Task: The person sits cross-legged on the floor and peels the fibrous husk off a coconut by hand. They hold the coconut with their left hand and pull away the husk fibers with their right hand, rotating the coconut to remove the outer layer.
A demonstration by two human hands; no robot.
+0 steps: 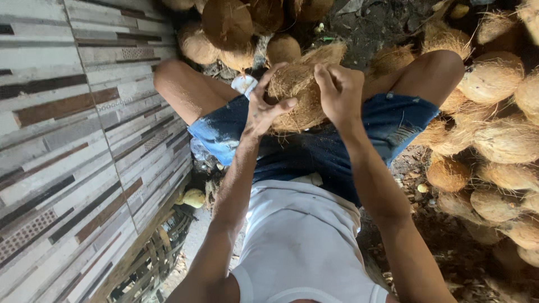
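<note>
I sit with my knees apart and hold a fibrous brown coconut husk (300,87) in front of my lap. My left hand (263,106) grips its left side, thumb pressed across the fibres. My right hand (338,92) is closed over its right upper side. A pale blue-white object (244,84) shows just behind my left hand; what it is cannot be told. I wear blue denim shorts (314,148) and a white top.
Piles of husked coconuts lie ahead (227,25) and along the right (494,78). A striped tiled wall (73,140) fills the left side. A woven basket (154,255) and a small yellow object (193,197) sit by the wall's foot. The ground is dark dirt (449,247).
</note>
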